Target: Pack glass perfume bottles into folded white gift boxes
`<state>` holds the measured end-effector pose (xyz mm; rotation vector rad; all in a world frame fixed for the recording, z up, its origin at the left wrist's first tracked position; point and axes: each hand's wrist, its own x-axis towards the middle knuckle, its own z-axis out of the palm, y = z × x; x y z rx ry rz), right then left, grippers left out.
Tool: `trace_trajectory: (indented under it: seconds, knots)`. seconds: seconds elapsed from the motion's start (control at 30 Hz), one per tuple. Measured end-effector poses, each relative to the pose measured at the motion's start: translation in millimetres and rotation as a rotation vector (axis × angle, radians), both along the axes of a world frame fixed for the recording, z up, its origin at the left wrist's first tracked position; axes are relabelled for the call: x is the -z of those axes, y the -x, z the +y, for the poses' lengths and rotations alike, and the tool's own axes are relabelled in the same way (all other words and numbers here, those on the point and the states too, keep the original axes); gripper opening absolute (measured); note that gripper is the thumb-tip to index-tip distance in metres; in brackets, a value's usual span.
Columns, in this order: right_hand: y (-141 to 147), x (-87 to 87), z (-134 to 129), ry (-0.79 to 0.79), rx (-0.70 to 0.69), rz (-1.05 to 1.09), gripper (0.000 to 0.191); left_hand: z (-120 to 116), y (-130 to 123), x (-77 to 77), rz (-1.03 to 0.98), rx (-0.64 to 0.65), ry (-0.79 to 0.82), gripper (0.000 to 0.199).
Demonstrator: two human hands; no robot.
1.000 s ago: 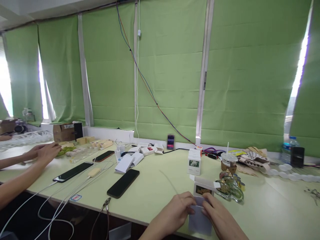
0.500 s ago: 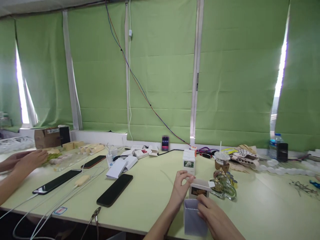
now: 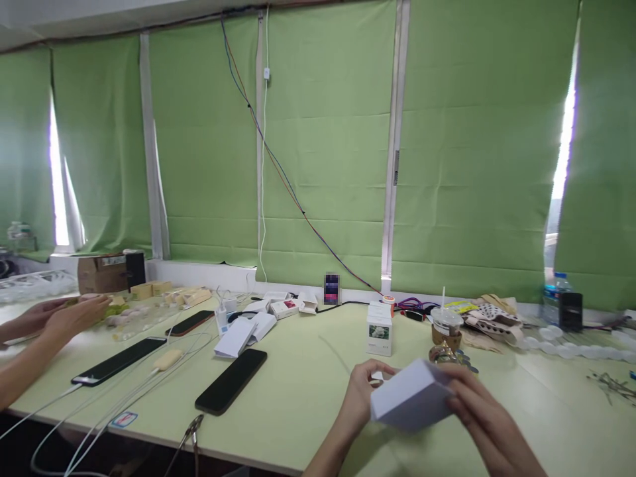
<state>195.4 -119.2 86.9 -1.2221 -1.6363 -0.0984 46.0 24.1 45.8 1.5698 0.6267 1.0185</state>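
A white paper box (image 3: pixel 415 397) is tilted above the near part of the table, its plain sides towards me. My right hand (image 3: pixel 477 404) grips it from the right, fingers along its upper edge. At the box's left end my left hand (image 3: pixel 365 391) is closed with curled fingers, and a bit of white shows between thumb and forefinger. Whether a second box is inside or behind is hidden. Just beyond stands an upright white box with a flower picture (image 3: pixel 379 335). A shiny clear and golden ornament (image 3: pixel 442 351) is partly covered by the tilted box.
Left of my hands lie a black phone (image 3: pixel 231 381), folded white boxes (image 3: pixel 236 336) and charging cables (image 3: pixel 149 377). A lidded drink cup (image 3: pixel 446 324) stands behind the ornament. Another person's hands (image 3: pixel 74 315) work at the far left. Metal pieces (image 3: pixel 613 387) lie far right.
The white box has been lifted and tipped over from upright, with my right hand on it. The dark-pictured box my left hand pinched is now out of sight. The view has shifted slightly.
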Motion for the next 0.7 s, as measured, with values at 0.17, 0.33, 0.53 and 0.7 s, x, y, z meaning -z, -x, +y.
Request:
trace_trajectory:
  seconds: [0.17,0.33,0.53,0.7]
  knots:
    - [-24,-20.5,14,-0.028,0.167,-0.012,0.024,-1,2,3.2,-0.069,0.091,0.065,0.034]
    - [-22,-24.5,44,0.074,0.123,-0.131,0.027,9,-1,10.8,-0.04,0.14,0.042,0.042]
    - [-35,-26.5,51,0.174,0.08,-0.208,0.029,14,-6,12.0,0.02,0.049,0.036,0.046]
    - [-36,-33.1,53,0.209,0.043,-0.222,0.03,11,-6,11.2,-0.01,0.025,-0.021,0.043]
